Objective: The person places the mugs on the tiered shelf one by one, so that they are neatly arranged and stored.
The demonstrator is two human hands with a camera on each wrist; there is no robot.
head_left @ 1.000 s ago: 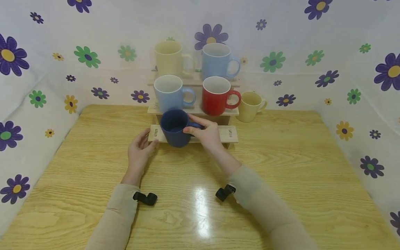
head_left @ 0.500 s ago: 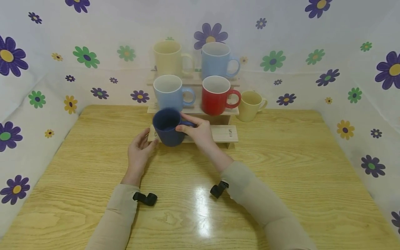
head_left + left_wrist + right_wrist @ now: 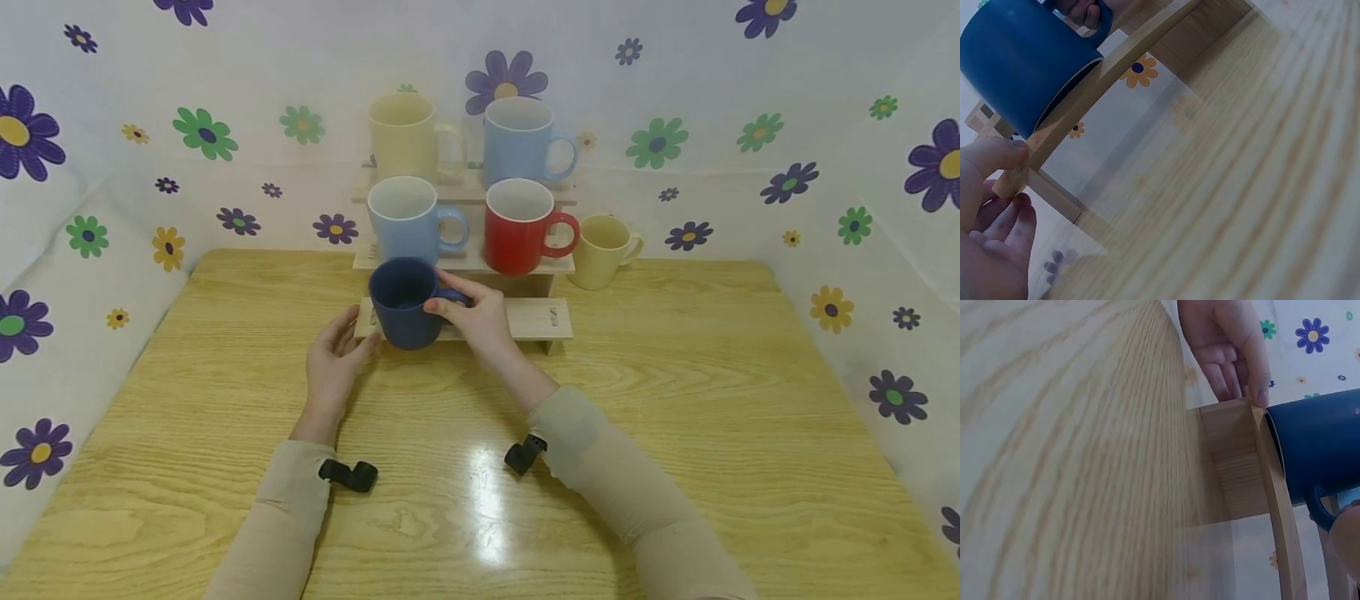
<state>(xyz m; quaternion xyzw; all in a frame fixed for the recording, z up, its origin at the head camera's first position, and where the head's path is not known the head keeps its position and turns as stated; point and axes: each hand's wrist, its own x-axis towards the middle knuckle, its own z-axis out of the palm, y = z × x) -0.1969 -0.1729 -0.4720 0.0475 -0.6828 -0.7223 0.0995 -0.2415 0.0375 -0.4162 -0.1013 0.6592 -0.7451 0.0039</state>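
Observation:
A dark blue mug stands at the left part of the lowest tier of a three-tier wooden rack, its handle to the right. My right hand holds that handle between thumb and fingers. At the left end of the same tier, my left hand grips the board, thumb over its edge and fingers below in the left wrist view. The mug's base is right at the board there, close to my left thumb. In the right wrist view the handle is partly covered by my right fingers.
On the middle tier are a light blue mug and a red mug. A pale yellow mug and another light blue mug occupy the top. Behind the rack's right side, a yellow mug stands on the wooden table.
My right hand has slid the dark blue mug a little left along the lowest tier, then stayed nearly still over the last half second. My left hand keeps its place.

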